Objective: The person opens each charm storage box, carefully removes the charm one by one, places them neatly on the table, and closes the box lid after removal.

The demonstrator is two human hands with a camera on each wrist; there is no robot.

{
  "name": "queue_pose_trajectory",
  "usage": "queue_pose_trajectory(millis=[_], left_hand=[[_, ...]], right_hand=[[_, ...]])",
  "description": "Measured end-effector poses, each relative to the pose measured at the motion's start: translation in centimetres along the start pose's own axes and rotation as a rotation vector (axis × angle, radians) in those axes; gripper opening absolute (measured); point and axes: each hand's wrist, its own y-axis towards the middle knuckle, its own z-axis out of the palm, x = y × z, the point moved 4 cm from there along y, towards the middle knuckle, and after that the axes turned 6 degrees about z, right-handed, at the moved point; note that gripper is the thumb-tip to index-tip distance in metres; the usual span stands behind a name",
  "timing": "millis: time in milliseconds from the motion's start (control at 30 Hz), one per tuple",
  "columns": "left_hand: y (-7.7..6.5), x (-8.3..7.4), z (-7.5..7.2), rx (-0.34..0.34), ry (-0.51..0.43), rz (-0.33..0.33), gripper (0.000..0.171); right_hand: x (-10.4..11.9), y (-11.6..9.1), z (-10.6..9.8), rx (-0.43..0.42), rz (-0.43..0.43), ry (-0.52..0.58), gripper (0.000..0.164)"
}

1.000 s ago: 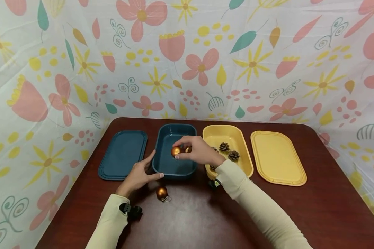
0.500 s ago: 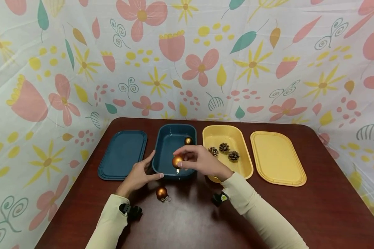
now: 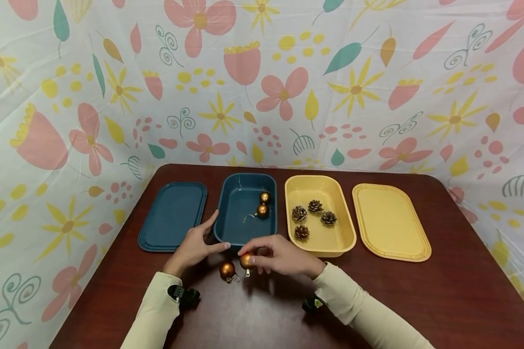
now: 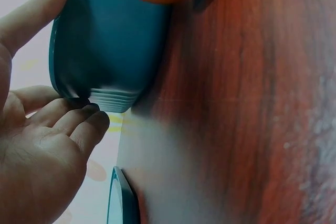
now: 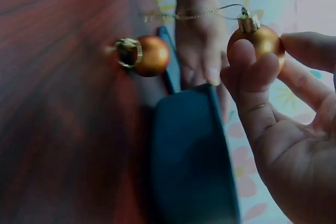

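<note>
In the head view my right hand pinches an orange-gold Christmas bauble between thumb and fingers, just in front of the dark blue box. In the right wrist view the held bauble has its gold cap upward and a string trailing from it. My left hand grips the near-left corner of the box, thumb at the front rim and fingers along the side. A second bauble lies on the table between my hands. Two more baubles rest inside the box at its right side.
A yellow box holding several pine cones stands right of the blue one. A blue lid lies at the far left, a yellow lid at the right. Patterned cloth rises behind the brown table.
My right hand has moved from over the blue box toward me with the bauble, uncovering two baubles inside and the pine cones. My left hand has stayed at the box corner.
</note>
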Motion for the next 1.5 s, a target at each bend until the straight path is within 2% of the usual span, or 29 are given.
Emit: queue_pose_trajectory(millis=[233,333,500,567,667,1100,1500], left_hand=[[0.0,0.0,0.0,0.011,-0.005,-0.001,0.103],[-0.1,0.0,0.1,0.019,-0.007,-0.005,0.103],[0.0,-0.1,0.0,0.024,0.010,-0.006,0.103],[0.0,0.0,-0.1,0.023,0.019,-0.003,0.103],[0.0,0.1,-0.1,0.025,0.021,0.000,0.103],[0.0,0.2,-0.1,0.019,0.017,0.002,0.103],[0.0,0.2,-0.2,0.026,0.020,-0.003,0.104]], right_hand=[[-1.2,-0.1,0.8,-0.024,-0.007,-0.117,0.035],[-1.4,0.0,1.2,-0.069,-0.047,-0.251,0.038],[-1.2,0.2,2.0,-0.161,-0.103,-0.575,0.034],[-1.1,0.3,2.3,-0.175,-0.093,-0.660,0.034],[-1.2,0.5,2.6,-0.183,-0.054,-0.731,0.033],[-1.6,1.5,3.6,-0.192,-0.022,-0.857,0.030],[-2.0,1.9,4.1,-0.227,-0.015,-0.887,0.030]])
